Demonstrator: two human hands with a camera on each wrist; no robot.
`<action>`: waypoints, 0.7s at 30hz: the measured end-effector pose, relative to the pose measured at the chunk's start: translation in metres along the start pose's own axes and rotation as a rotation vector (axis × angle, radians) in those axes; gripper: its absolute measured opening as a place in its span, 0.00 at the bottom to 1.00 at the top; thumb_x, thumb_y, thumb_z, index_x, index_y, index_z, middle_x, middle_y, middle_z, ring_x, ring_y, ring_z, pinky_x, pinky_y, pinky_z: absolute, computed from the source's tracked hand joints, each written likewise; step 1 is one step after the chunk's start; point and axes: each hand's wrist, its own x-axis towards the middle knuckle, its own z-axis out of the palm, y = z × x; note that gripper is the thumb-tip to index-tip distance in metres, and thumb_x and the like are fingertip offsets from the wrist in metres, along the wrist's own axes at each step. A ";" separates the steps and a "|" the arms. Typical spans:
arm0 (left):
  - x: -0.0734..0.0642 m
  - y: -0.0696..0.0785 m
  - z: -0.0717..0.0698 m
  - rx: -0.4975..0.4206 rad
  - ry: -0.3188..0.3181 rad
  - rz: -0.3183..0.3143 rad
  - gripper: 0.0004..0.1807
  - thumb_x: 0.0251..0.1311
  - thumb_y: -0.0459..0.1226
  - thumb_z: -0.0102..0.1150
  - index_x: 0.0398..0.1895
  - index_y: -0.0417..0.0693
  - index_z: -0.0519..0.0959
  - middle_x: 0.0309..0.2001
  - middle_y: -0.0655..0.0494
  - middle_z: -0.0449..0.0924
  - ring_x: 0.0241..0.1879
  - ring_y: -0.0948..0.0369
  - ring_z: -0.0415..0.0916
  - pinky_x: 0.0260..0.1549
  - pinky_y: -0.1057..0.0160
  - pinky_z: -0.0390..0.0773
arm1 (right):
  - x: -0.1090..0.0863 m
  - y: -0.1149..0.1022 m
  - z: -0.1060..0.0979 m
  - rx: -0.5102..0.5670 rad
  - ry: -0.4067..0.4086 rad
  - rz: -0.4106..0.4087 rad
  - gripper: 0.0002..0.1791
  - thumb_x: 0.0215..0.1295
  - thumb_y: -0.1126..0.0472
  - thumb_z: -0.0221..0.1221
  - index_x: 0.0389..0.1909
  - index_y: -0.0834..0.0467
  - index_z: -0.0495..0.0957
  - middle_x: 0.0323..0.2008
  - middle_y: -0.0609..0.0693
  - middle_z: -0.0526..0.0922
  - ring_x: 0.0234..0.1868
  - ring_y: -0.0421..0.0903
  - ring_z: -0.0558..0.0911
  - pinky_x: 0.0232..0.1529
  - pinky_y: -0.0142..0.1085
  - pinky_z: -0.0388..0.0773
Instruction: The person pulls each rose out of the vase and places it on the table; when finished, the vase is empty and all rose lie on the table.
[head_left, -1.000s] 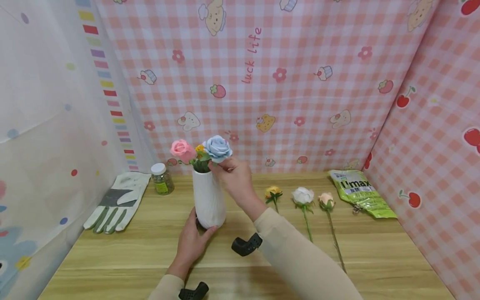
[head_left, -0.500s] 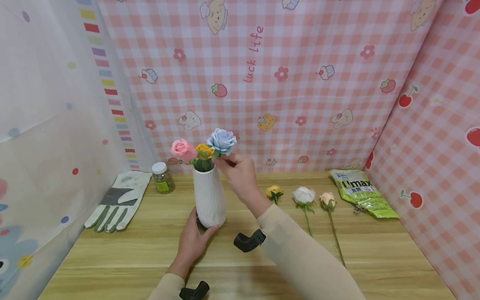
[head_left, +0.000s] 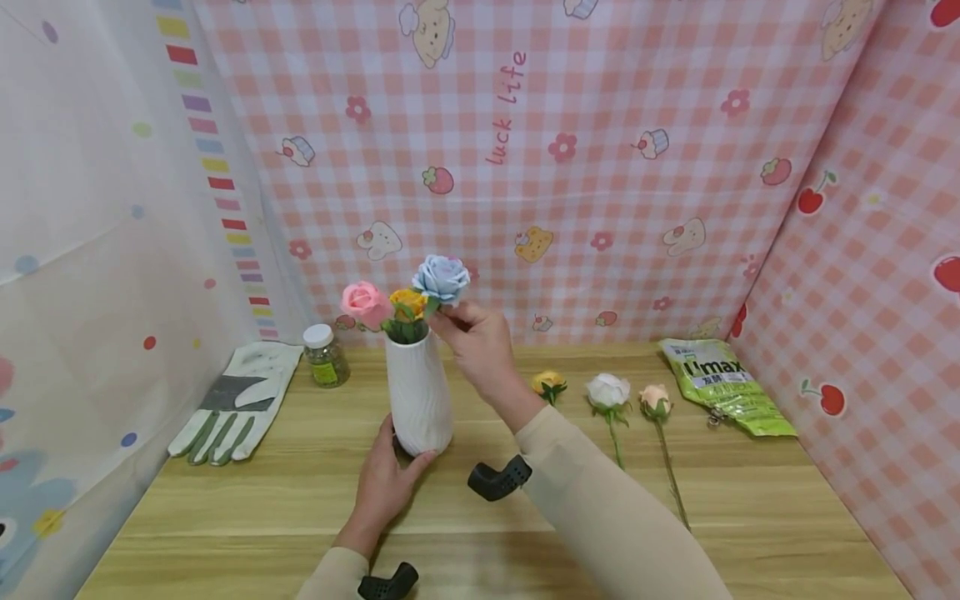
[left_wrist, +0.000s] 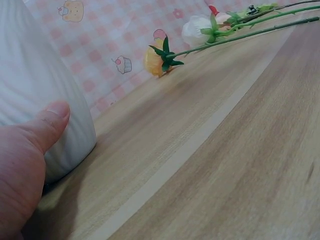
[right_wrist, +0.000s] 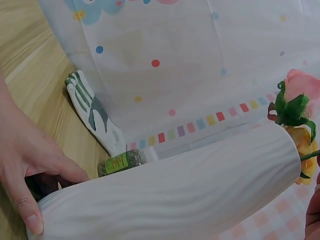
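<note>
A white ribbed vase (head_left: 418,400) stands upright on the wooden table in the head view. My left hand (head_left: 386,483) holds it low down, the thumb (left_wrist: 54,117) pressing its side in the left wrist view. Above the vase's mouth, my right hand (head_left: 483,350) pinches a blue rose (head_left: 441,279) just below its bloom. A pink rose (head_left: 366,304) leans out to the left, and an orange-yellow flower (head_left: 407,304) sits between the two. The lower stems are hidden inside the vase. In the right wrist view the blue bloom is out of sight.
On the right lie a yellow flower (head_left: 549,385), a white rose (head_left: 608,390) and a peach rose (head_left: 656,402), near a green packet (head_left: 723,387). A lidded jar (head_left: 326,358) and a white-and-grey glove (head_left: 236,404) are at left. Patterned cloths hang around the table.
The blue rose and my right hand rose a little and shifted slightly right, uncovering more of the orange-yellow flower, then dipped very slightly. My left hand stays on the vase.
</note>
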 end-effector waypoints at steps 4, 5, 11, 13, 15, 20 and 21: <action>0.000 0.001 0.000 -0.002 0.002 0.001 0.51 0.54 0.54 0.67 0.72 0.38 0.53 0.65 0.36 0.65 0.63 0.45 0.65 0.59 0.46 0.66 | 0.001 0.002 -0.001 -0.012 -0.005 0.008 0.07 0.59 0.64 0.66 0.35 0.66 0.86 0.29 0.51 0.84 0.28 0.37 0.75 0.28 0.30 0.73; 0.000 0.001 0.000 -0.004 0.004 0.005 0.51 0.54 0.54 0.67 0.72 0.37 0.53 0.65 0.36 0.65 0.63 0.45 0.65 0.59 0.46 0.66 | 0.001 0.002 -0.001 -0.016 -0.004 0.011 0.08 0.59 0.63 0.66 0.36 0.65 0.86 0.30 0.51 0.85 0.28 0.37 0.76 0.28 0.30 0.73; 0.000 0.001 0.001 -0.005 0.009 0.016 0.52 0.54 0.53 0.68 0.72 0.37 0.52 0.65 0.36 0.65 0.63 0.45 0.66 0.59 0.45 0.67 | 0.003 0.002 -0.001 -0.027 -0.013 -0.004 0.08 0.60 0.63 0.66 0.36 0.65 0.86 0.30 0.52 0.85 0.27 0.38 0.76 0.27 0.31 0.73; 0.000 0.001 0.001 -0.004 0.000 0.004 0.52 0.54 0.54 0.67 0.73 0.38 0.52 0.65 0.37 0.65 0.63 0.46 0.65 0.59 0.46 0.66 | 0.003 0.001 -0.001 -0.026 -0.016 -0.015 0.07 0.61 0.64 0.65 0.35 0.65 0.86 0.29 0.52 0.85 0.26 0.38 0.74 0.26 0.31 0.72; 0.000 0.001 0.001 -0.003 -0.011 -0.006 0.52 0.54 0.55 0.66 0.73 0.38 0.51 0.66 0.37 0.64 0.64 0.46 0.64 0.60 0.46 0.66 | 0.004 -0.001 -0.001 -0.027 -0.017 -0.030 0.07 0.61 0.65 0.64 0.35 0.65 0.86 0.28 0.53 0.84 0.25 0.38 0.73 0.25 0.31 0.71; 0.000 0.001 0.000 -0.011 -0.013 -0.009 0.52 0.54 0.55 0.66 0.73 0.39 0.51 0.66 0.38 0.64 0.64 0.46 0.64 0.60 0.46 0.65 | 0.004 -0.006 -0.003 -0.004 0.019 -0.069 0.08 0.60 0.64 0.65 0.36 0.66 0.86 0.30 0.55 0.86 0.25 0.37 0.76 0.28 0.31 0.75; 0.000 0.001 0.000 -0.014 -0.008 -0.007 0.52 0.54 0.55 0.66 0.73 0.39 0.52 0.66 0.38 0.64 0.64 0.47 0.64 0.60 0.46 0.65 | 0.005 -0.006 -0.004 0.005 0.032 -0.076 0.08 0.60 0.65 0.66 0.36 0.66 0.86 0.31 0.56 0.86 0.26 0.37 0.77 0.29 0.31 0.76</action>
